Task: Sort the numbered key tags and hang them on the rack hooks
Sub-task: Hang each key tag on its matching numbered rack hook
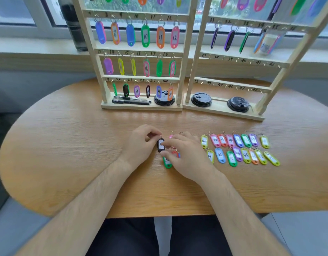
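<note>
A pale wooden oval surface (67, 145) sits below a window (30, 10), seen from above by the person working at it. At its far edge stand two wooden racks side by side.

The left rack (141, 106) shows three full rows of six coloured key tags each, with numbers written along the rails above them; a higher row is cut off by the frame. The right rack (220, 109) has several tags hanging on one upper rail, and two lower rails of small hooks numbered 37 to 48. Three black cup lids (201, 99) and some black pens (131, 102) lie on the rack bases.

Near the middle, both hands meet on one black tag (161, 145). The left hand (141, 143) has its fingers curled and pinches the tag's top end. The right hand (185, 154) pinches the tag's body between thumb and forefinger, and hides a few other tags. A green tag (167, 162) lies just below.

To the right, sixteen loose tags (238, 141) lie in two rows of eight.
</note>
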